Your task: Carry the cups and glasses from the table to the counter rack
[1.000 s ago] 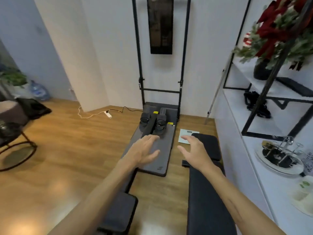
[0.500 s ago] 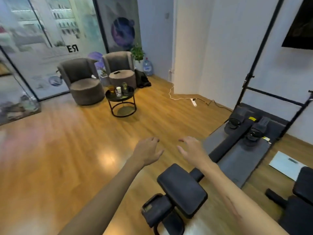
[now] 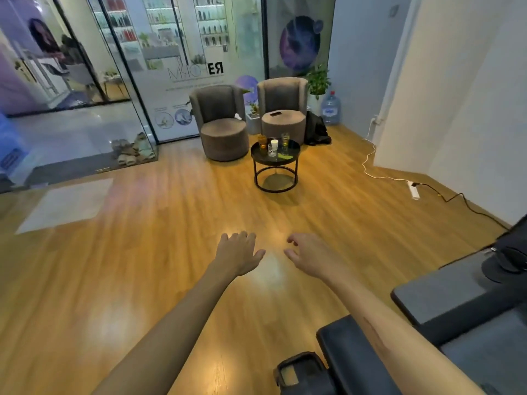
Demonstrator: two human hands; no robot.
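Across the room stands a small round black table with several cups and glasses on it: an amber glass, a white cup, a short clear glass and a tall clear glass. My left hand and my right hand are held out in front of me over the wooden floor, well short of the table. Both hands hold nothing and their fingers are apart. The counter rack is out of view.
Two grey round armchairs stand behind the table. A white cable and power strip lie on the floor at the right. Dark exercise equipment fills the lower right corner. A glass partition runs along the back left.
The view has swung left from the exercise machine and counter to the room with the table, which now lies straight ahead. Both hands stay out in front, holding nothing.
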